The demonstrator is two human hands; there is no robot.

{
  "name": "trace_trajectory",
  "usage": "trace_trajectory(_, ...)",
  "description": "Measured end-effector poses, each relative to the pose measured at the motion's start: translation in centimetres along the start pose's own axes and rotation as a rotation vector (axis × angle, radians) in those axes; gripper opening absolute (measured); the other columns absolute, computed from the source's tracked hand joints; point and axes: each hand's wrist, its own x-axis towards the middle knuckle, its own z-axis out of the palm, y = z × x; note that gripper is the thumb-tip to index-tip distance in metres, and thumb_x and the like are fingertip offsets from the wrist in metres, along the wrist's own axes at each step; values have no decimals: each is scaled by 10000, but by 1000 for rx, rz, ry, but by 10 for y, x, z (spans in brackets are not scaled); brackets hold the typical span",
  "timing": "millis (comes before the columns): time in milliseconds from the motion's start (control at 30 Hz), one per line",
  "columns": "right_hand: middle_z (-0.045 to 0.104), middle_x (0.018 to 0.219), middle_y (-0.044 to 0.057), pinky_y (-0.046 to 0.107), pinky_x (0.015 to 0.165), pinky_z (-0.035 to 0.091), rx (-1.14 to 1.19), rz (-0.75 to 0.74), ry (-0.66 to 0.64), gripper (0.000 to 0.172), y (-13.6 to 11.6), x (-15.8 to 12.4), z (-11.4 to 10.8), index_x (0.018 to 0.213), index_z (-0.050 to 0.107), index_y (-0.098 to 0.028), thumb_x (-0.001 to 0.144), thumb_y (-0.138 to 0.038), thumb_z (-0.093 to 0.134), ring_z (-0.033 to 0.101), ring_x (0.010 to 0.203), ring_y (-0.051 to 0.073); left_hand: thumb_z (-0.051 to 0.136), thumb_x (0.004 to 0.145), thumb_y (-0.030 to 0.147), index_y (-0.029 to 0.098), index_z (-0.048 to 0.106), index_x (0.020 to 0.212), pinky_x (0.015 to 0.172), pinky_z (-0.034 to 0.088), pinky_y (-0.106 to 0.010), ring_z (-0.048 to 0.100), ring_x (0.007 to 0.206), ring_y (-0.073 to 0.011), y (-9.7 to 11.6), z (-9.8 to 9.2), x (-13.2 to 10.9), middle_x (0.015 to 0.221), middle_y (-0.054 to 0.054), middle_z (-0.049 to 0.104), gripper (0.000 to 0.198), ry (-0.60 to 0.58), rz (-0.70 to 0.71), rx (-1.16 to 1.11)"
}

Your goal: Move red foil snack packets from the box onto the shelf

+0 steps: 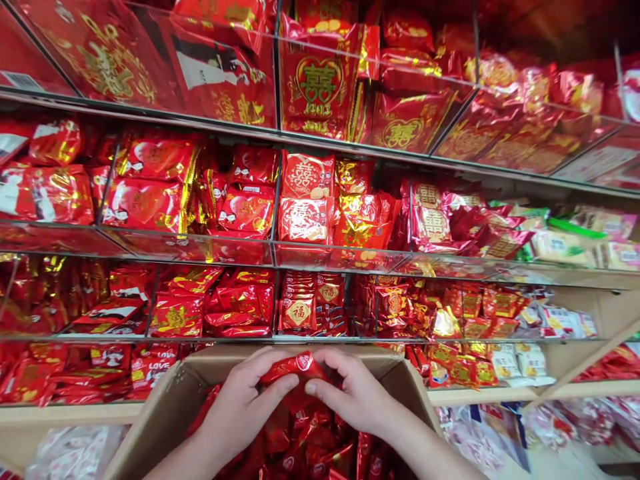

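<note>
Between both hands, above an open cardboard box, is a small red wrapped packet (290, 365) with a round pinkish emblem. My left hand (253, 387) curls round its left side, thumb lying along the lower edge. On the other side, my right hand (350, 387) grips the packet's right end, with its thumb pointing inward. The cardboard box (155, 407) holds many loose red packets (310, 447) with shiny gold and heart-like marks. The fingertips on the packet's far side are partly hidden.
Shelves with clear dividers rise in front, filled with red and gold packets (303, 220). A glossy shelf edge (220, 245) runs across behind the box. Clear bags (75, 450) lie low at left, and more bagged goods (470, 433) sit low at right.
</note>
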Motion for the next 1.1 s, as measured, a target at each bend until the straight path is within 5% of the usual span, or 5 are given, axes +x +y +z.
trace_trajectory(233,571,1002,88,305,775,412,-508,158,323,270,14,34,-40,1040,493,-169,807,-266,396,518,908,192,404,790,227,271,311,1190,599,437,-237,445,524,-76,-19,8,1,895,8,511,413,103,-30,15)
trace_trajectory(367,586,956,145,350,717,424,-975,445,122,246,34,76,-47,964,558,-128,768,-183,420,508,932,259,396,785,200,268,375,1132,617,437,-254,444,538,-83,-23,6,3,904,-8,511,354,59,27,133)
trace_trajectory(600,605,910,164,307,668,447,-994,545,-1,254,83,136,-43,921,595,-103,698,-209,538,560,840,241,384,790,180,290,403,1108,700,435,-269,503,618,-105,-18,0,3,972,-11,506,337,-22,93,187)
trace_trajectory(733,471,1118,197,341,763,417,-1059,469,105,358,104,136,-40,1136,426,-92,780,-129,404,445,1018,248,376,792,183,305,404,1101,706,442,-280,517,644,-117,-17,-2,3,998,-19,487,334,-75,65,193)
trace_trajectory(1100,438,1085,164,324,653,451,-1106,457,140,346,128,136,-31,982,530,-106,775,-41,260,441,933,253,408,787,184,311,463,1042,652,439,-214,531,653,-94,-19,-6,9,1005,1,487,290,-157,77,189)
